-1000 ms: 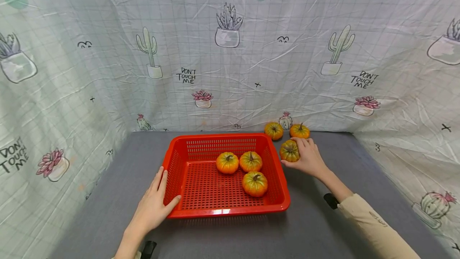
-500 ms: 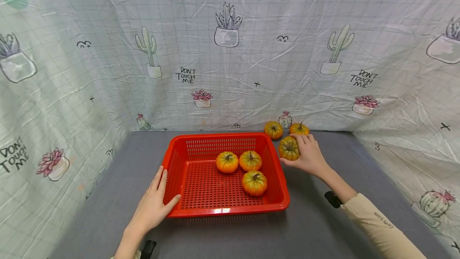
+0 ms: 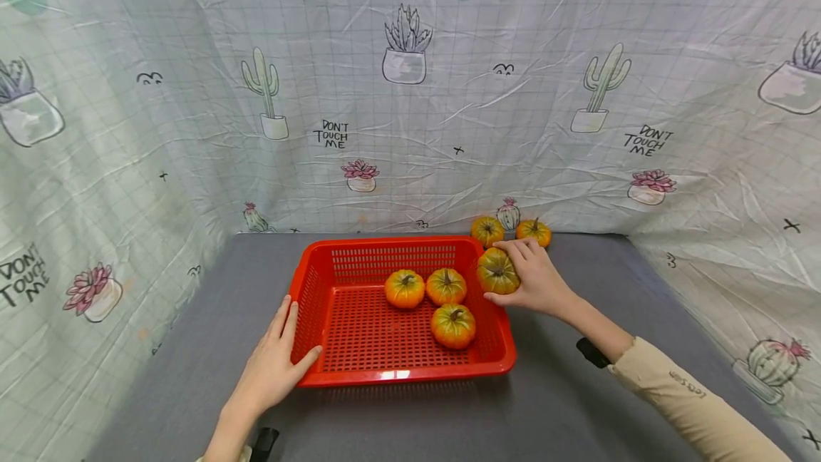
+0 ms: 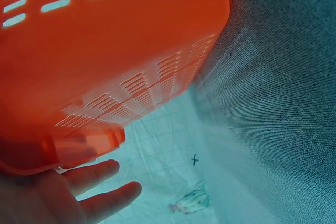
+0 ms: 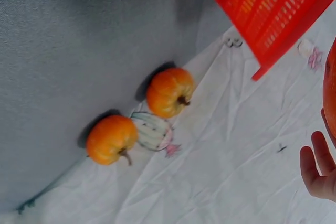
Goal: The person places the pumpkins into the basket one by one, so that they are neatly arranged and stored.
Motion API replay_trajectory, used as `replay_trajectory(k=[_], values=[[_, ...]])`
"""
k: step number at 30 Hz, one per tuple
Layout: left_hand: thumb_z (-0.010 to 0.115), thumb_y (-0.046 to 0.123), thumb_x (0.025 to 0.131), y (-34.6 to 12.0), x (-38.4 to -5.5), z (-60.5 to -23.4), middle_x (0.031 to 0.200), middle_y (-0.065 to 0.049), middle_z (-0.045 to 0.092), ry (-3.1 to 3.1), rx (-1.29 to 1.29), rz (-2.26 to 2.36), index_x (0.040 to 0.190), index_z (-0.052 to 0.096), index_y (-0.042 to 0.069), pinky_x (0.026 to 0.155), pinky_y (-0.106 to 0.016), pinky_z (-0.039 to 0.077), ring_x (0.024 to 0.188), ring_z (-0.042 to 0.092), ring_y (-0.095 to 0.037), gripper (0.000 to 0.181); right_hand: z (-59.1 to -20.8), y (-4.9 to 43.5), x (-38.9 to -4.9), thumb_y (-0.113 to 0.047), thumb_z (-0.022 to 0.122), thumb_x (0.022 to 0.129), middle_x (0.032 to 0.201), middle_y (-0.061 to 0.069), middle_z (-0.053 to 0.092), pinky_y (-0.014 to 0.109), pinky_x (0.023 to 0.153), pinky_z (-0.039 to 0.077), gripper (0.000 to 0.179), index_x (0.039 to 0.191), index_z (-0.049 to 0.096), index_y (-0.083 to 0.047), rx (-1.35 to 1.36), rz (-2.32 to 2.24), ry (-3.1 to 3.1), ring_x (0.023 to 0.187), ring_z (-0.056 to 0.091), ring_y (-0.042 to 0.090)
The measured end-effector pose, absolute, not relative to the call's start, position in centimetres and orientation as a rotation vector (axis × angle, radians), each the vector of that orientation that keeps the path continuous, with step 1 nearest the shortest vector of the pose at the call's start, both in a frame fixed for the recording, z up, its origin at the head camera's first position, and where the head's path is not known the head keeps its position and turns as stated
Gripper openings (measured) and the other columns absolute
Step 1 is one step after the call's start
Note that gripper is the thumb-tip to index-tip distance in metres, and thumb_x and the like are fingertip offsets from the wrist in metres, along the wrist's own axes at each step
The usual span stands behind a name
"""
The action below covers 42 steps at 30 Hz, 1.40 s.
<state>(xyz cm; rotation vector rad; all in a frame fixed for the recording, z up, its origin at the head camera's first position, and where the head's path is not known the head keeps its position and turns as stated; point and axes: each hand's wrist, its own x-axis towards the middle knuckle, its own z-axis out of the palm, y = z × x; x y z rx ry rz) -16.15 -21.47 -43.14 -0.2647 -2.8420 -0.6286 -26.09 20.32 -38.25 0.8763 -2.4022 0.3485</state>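
My right hand [image 3: 537,278] holds a small orange-green pumpkin [image 3: 497,271] over the right rim of a red plastic basket [image 3: 410,378], thumb and fingers on opposite sides of it. Only an edge of that pumpkin [image 5: 331,90] enters the right wrist view. Three more pumpkins lie in the basket's right half: one on the left [image 3: 405,289], one at its side [image 3: 446,286], one nearer the front [image 3: 453,326]. At the basket's left side rests my left hand [image 3: 269,362], its thumb over the rim. Two straight fingers [image 4: 113,198] show beside the basket wall in the left wrist view.
Two pumpkins stand on the grey table [image 3: 577,348] behind the basket's right corner: a left one [image 3: 487,231] and a right one [image 3: 534,232]. A white cloth [image 3: 410,148] printed with cacti hangs at the back and both sides.
The right hand has lifted its pumpkin from the table and carried it left, from beside the basket to above the right rim. My left hand stays in place.
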Motion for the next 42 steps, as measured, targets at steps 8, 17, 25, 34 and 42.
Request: replay_trajectory(k=[8,17,25,34,42], values=[[0.059,0.035,0.082,-21.4,-16.1,-43.2,0.148,-0.020,0.014,-2.836,-0.264,-0.626,0.139,0.022,-0.005,0.092,-0.058,0.034,0.127,0.029,-0.042,0.079,-38.1,18.9,-25.7,-0.053,0.074,0.060,0.107,0.007,0.056,0.044,0.081,0.036,0.078,0.117,0.050,-0.007,1.004,0.360,-2.439,0.095,0.042,0.022],[0.059,0.034,0.081,-21.4,-16.1,-43.4,0.147,-0.020,0.015,-2.826,-0.260,-0.624,0.139,0.023,-0.005,0.093,-0.058,0.034,0.127,0.029,-0.042,0.078,-37.5,16.9,-25.1,-0.053,0.073,0.060,0.107,0.003,0.053,0.036,0.072,0.036,0.077,0.119,0.047,-0.012,1.085,0.318,-2.481,0.097,0.039,0.018],[0.059,0.034,0.082,-21.4,-16.1,-43.3,0.147,-0.020,0.014,-2.828,-0.257,-0.627,0.139,0.022,-0.005,0.093,-0.058,0.034,0.127,0.029,-0.042,0.079,-37.1,15.5,-24.7,-0.060,0.067,0.065,0.111,0.003,0.050,0.037,0.076,0.036,0.078,0.121,0.046,-0.010,1.180,0.270,-2.503,0.099,0.037,0.018],[0.059,0.034,0.082,-21.5,-16.1,-43.2,0.148,-0.020,0.014,-2.832,-0.254,-0.632,0.139,0.022,-0.005,0.093,-0.058,0.034,0.128,0.028,-0.041,0.078,-37.2,14.1,-25.0,-0.060,0.061,0.070,0.114,0.004,0.049,0.037,0.079,0.035,0.077,0.124,0.042,-0.010,1.286,0.041,-2.543,0.100,0.037,0.018],[0.058,0.035,0.082,-21.5,-16.1,-43.2,0.148,-0.019,0.014,-2.836,-0.254,-0.632,0.139,0.022,-0.005,0.092,-0.058,0.035,0.128,0.029,-0.041,0.078,-36.9,12.7,-25.0,-0.063,0.060,0.069,0.117,0.004,0.050,0.037,0.080,0.035,0.080,0.126,0.043,-0.009,1.389,-0.061,-2.524,0.102,0.039,0.020]])
